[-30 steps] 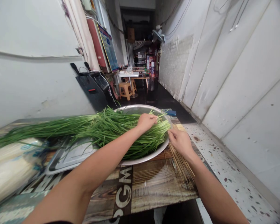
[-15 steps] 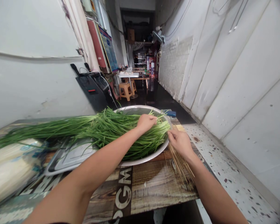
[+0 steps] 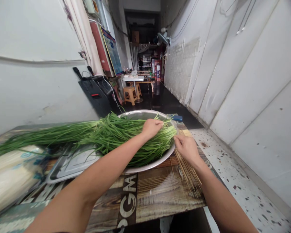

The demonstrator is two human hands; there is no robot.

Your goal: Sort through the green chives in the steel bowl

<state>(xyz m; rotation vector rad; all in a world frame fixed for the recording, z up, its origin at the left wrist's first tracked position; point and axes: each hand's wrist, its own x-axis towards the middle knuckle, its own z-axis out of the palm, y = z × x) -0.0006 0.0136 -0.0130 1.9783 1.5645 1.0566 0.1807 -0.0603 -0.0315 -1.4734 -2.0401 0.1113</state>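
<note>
A big heap of long garlic chives [image 3: 126, 136] lies in a round metal basin [image 3: 157, 161], pale cut ends to the right. Over the chives, my left hand [image 3: 152, 128] has its fingers pinched together on a few stems near the pale ends. My right hand [image 3: 187, 147] is at the basin's right rim, thumb and fingertips closed beside the stem ends. What sits between those fingertips is too small to make out. Beneath my right hand and wrist, a spread of thin bamboo skewers [image 3: 188, 174] rests on the wood-patterned table [image 3: 160, 191].
More chives stretch left across a metal tray [image 3: 63, 173]. A plastic-wrapped white bundle [image 3: 14, 178] lies at the left edge. Behind the basin is a blue object [image 3: 177, 118]. Farther back stand a white table [image 3: 133, 78] and orange stools [image 3: 130, 94]. A white wall [image 3: 252, 87] runs along the right.
Both hands hold nearly the same positions over the basin. The view has shifted very slightly; the chives and skewers look unchanged.
</note>
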